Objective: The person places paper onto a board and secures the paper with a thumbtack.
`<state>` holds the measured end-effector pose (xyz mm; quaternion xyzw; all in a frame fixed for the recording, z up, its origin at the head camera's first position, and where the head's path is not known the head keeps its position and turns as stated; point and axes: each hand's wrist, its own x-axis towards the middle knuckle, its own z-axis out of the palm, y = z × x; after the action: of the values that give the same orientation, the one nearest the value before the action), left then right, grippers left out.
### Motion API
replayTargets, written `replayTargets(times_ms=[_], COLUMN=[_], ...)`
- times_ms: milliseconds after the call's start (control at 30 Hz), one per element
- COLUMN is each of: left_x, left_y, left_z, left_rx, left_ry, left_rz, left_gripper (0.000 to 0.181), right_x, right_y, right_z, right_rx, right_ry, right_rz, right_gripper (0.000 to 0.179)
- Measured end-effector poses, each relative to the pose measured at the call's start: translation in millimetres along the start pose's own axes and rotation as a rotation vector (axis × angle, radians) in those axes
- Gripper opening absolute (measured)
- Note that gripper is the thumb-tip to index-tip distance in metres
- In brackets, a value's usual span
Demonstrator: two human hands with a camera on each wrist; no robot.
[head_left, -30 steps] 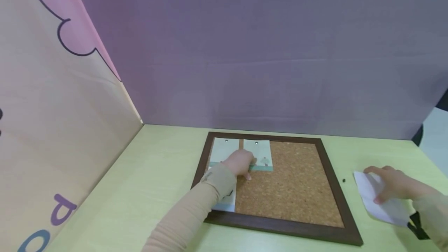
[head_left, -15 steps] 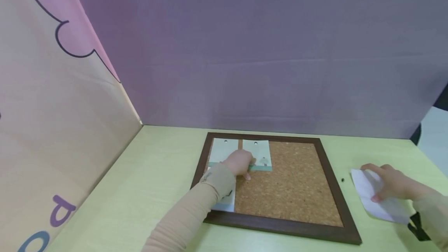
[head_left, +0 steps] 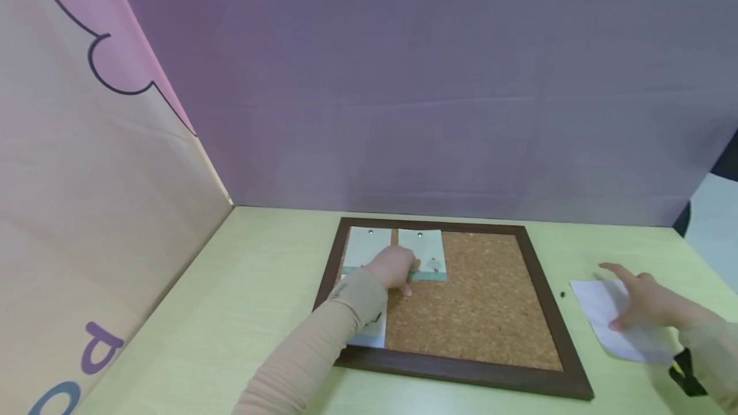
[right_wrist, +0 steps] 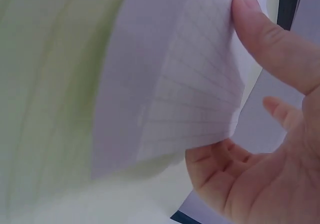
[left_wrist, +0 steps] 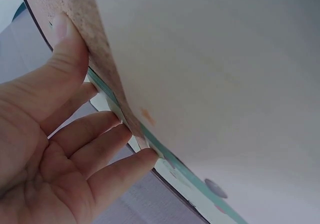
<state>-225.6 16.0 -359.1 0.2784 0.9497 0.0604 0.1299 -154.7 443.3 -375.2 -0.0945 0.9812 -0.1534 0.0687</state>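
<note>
A framed corkboard (head_left: 484,306) lies on the table, with two printed cards at its top left. A small round tack (head_left: 371,232) shows on the left card (head_left: 364,245) and another tack (head_left: 419,234) on the right card (head_left: 423,245). My left hand (head_left: 394,267) rests across the board, its fingertips touching the cards and its thumb (left_wrist: 62,39) against the cork. A third card (head_left: 371,336) lies partly under my left sleeve. My right hand (head_left: 648,303) holds a lined sheet of paper (right_wrist: 180,79) between thumb and fingers; the sheet bows at the right of the board.
A small dark object (head_left: 563,294) lies between the board and the paper. Beneath everything is a pale yellow table (head_left: 259,287). A purple backdrop (head_left: 426,95) rises behind, and a printed panel (head_left: 115,178) stands along the left.
My right hand's index finger has lifted from the paper's upper edge. The sheet has shifted slightly left toward the board. My left hand keeps its place on the corkboard.
</note>
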Motion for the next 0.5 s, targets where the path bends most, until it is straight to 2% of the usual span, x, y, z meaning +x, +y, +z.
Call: replayTargets(times_ms=[133,333,500], left_x=[-0.1,1.7,1.3], left_y=[-0.4,-1.5,-1.5], left_z=[-0.7,-2.0,-3.2], left_rx=[0.002,0.024,0.025], left_ry=[0.004,0.013,0.009], left_rz=[0.012,0.036,0.035], left_gripper=[0.045,0.035,0.028], right_x=[0.2,0.7,1.9], right_y=[1,5,10], right_z=[-2,-5,-7], right_rx=[0.025,0.051,0.063], right_ry=[-0.058,-0.085,-0.102], right_rz=[0.006,0.018,0.093], right_gripper=[0.110,0.103,0.080])
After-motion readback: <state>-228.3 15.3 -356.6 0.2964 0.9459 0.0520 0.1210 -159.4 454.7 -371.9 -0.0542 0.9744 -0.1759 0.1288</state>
